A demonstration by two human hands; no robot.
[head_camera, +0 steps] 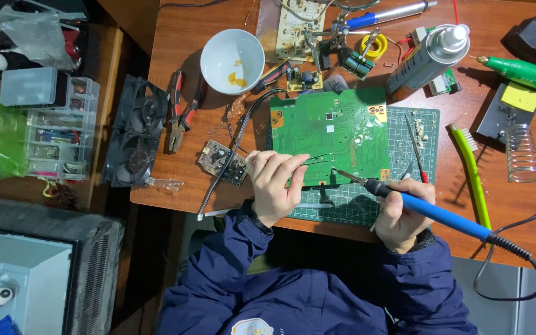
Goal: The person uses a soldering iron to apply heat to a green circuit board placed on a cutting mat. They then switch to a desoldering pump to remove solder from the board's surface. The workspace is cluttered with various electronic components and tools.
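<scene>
Right hand (404, 214) clamped on blue iron (432, 211), long axis slanting far-left to tip just beside near edge of green board (330, 133) on table (181, 43), left hand (274, 183) pinching thin wire (317, 158), nearer the board.

At frame centre, the left hand (274, 183) pinches a thin wire against the lower edge of a green circuit board (330, 133) lying on a cutting mat (414, 133). The right hand (404, 214) grips a blue soldering iron (429, 211), its tip touching the board. A white bowl (232, 60) sits on the wooden worktop (175, 37) at upper centre.
</scene>
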